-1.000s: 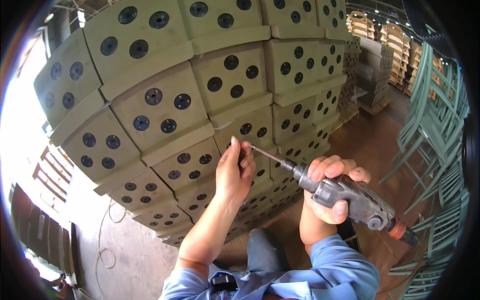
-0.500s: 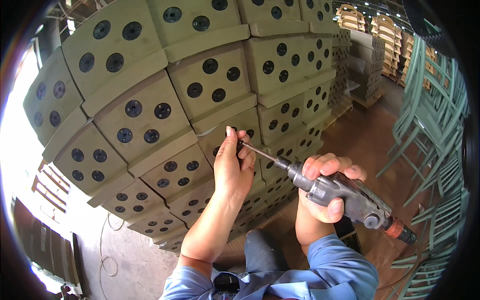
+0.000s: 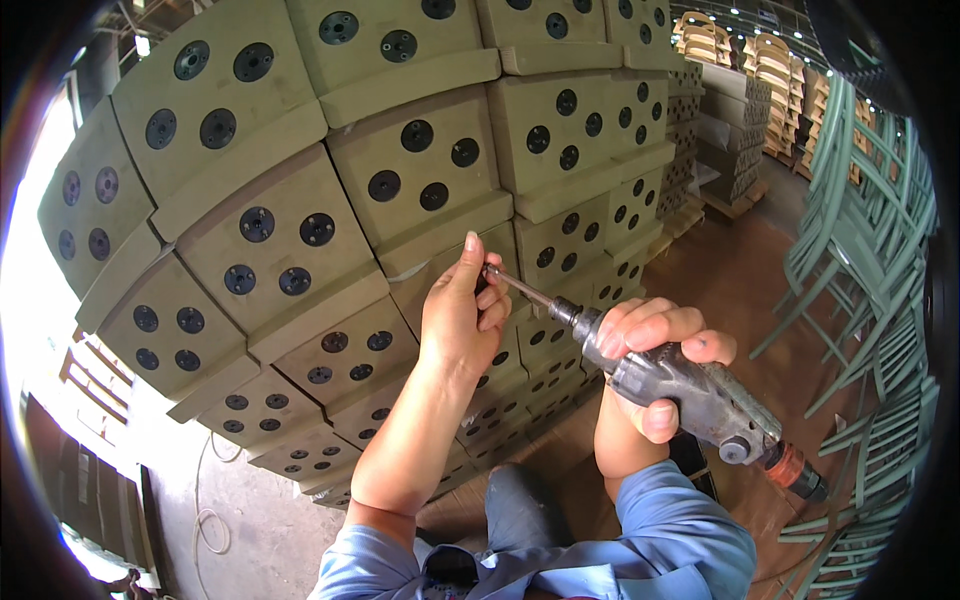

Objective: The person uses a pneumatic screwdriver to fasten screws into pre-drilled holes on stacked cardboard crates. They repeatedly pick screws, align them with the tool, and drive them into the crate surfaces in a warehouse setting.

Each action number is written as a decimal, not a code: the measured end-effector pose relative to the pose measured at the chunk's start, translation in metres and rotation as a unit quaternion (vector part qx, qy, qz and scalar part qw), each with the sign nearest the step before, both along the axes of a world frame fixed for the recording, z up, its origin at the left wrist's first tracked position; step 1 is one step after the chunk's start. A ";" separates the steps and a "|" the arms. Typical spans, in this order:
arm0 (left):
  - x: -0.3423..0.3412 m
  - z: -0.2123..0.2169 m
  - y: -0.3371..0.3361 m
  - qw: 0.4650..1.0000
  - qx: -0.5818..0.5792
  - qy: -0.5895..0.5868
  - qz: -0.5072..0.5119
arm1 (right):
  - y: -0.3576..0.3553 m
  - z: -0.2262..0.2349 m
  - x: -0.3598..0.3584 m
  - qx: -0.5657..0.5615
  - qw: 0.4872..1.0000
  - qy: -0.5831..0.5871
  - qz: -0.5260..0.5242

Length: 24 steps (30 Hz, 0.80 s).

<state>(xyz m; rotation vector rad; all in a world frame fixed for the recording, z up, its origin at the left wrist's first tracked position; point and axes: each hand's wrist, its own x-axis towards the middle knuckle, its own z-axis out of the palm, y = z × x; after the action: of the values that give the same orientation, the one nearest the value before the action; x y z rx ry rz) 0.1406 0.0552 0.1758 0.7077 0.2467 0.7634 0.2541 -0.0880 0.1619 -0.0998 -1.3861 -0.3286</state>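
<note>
Right hand (image 3: 650,330) grips power driver (image 3: 700,397), bit (image 3: 526,289) toward ten o'clock; left hand (image 3: 457,320) pinches dark piece (image 3: 483,281). Likely loading bit; next needs steady alignment.

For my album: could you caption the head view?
The right hand grips a dark power driver, its bit at the left hand, before stacked olive-tan panels dotted with black discs.

From where I sit, the left hand (image 3: 460,322) covers most of the small dark piece (image 3: 484,281) in its fingers, so I can't tell its shape or where the driver bit (image 3: 525,288) ends. The top edge crops my view of the tan stack (image 3: 430,232); the dark rim swallows some green frames (image 3: 842,150).
</note>
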 end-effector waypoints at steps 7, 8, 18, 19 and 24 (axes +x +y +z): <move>0.032 0.041 0.023 0.990 0.086 -0.095 -0.052 | 0.047 0.039 0.013 0.064 0.991 0.073 -0.090; 0.036 0.045 0.028 0.991 0.074 -0.099 -0.049 | 0.055 0.048 0.019 0.080 0.991 0.057 -0.096; 0.051 0.059 0.040 0.993 0.089 -0.084 -0.005 | 0.085 0.070 0.033 0.088 0.991 0.024 -0.102; 0.052 0.058 0.044 0.992 0.088 -0.086 -0.005 | 0.090 0.072 0.033 0.085 0.991 0.024 -0.103; 0.050 0.053 0.045 0.991 0.104 -0.087 0.001 | 0.095 0.075 0.035 0.084 0.993 0.036 -0.075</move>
<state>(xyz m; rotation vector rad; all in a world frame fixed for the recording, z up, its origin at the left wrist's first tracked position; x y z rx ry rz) 0.1907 0.1005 0.2289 0.8318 0.0085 0.8561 0.2890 0.0073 0.2367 -0.0763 -1.2761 -0.5608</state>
